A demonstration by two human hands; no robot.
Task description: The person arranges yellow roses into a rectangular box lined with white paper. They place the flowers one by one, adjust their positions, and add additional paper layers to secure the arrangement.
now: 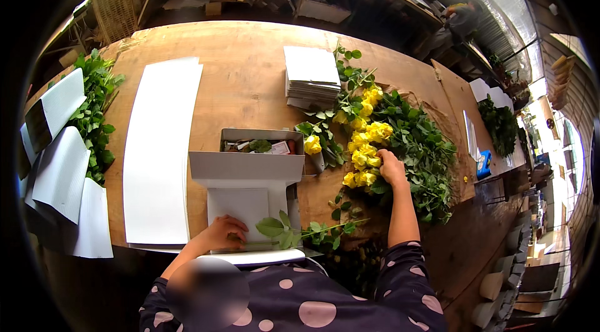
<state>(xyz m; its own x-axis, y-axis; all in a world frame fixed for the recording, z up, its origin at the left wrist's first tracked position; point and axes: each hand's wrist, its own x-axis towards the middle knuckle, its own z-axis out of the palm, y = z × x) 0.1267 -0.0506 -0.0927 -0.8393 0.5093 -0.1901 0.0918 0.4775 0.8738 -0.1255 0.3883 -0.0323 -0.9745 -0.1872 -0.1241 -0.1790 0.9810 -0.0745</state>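
My left hand (225,232) rests over a pale cardboard sheet (239,205), fingers curled at the end of a leafy stem (309,232) that runs to the right; its flower end is hidden, and whether the hand grips it is unclear. With its fingertips, my right hand (392,168) touches the right side of a row of yellow roses (363,156); a grip on one cannot be made out. Their dark green foliage (415,149) spreads to the right on brown paper. A single yellow rose (312,144) lies beside an open cardboard box (248,165) holding small items.
A stack of white cards (312,72) stands behind the box. Long white sheets (161,154) lie to the left. Wrapped leafy bunches (61,144) line the far left edge. A blue object (483,164) sits at the right. A person (461,23) is at the back right.
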